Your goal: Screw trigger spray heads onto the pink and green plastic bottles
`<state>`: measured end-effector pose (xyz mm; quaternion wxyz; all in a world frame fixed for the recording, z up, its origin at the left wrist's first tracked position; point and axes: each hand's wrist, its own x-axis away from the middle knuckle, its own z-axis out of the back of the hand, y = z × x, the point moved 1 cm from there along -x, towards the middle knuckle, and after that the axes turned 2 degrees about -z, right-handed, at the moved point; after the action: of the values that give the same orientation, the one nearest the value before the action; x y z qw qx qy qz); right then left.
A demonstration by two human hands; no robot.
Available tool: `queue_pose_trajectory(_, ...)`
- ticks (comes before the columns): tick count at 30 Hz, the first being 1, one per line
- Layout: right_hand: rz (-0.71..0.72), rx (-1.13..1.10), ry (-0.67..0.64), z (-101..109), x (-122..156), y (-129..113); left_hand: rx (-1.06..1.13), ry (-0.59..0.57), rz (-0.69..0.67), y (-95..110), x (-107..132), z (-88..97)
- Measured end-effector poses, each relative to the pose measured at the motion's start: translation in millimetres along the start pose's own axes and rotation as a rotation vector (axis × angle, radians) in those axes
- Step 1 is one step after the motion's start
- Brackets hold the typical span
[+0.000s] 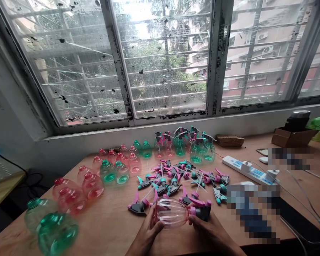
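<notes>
Held sideways just above wooden tabletop (109, 220), near front edge: clear pink ribbed plastic bottle (172, 213). Left hand (146, 233) wrapped round its base; right hand (208, 231) clamped on grey-pink trigger sprayer head (201, 212) at neck. Likely risks: thin wall buckling under squeeze; head seating crooked on neck.

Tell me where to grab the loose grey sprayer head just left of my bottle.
Pinch the sprayer head by its grey body, from above, likely with the left hand, nearest though now on the pink bottle. It lies flat on the table; its pink trigger and thin tube seem weaker holds.
</notes>
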<state>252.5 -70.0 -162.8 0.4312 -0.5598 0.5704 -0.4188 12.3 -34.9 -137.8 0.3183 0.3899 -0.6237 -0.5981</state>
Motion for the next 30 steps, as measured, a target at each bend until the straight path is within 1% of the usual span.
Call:
queue_pose_trajectory(6,0.005,0.002,-0.047,-1,3,-6,-0.053,0.074,-0.067,-9,-6,5.4)
queue_pose_trajectory(11,0.032,-0.023,-0.074,0,1,-1,-0.029,0.079,-0.012,-12,-8,6.0)
queue_pose_trajectory(17,0.087,0.05,0.011,2,4,-2,-0.01,0.062,-0.045,-8,-5,3.7)
queue_pose_trajectory(22,0.045,0.049,0.039,1,4,-6,-0.007,0.057,-0.049,-13,-4,4.6)
queue_pose_trajectory(25,0.033,0.068,0.019,0,5,-8,-0.004,0.053,-0.053,-16,-7,5.1)
queue_pose_trajectory(30,0.025,0.048,-0.063,-2,7,-7,-0.018,0.083,-0.033,-13,-10,6.6)
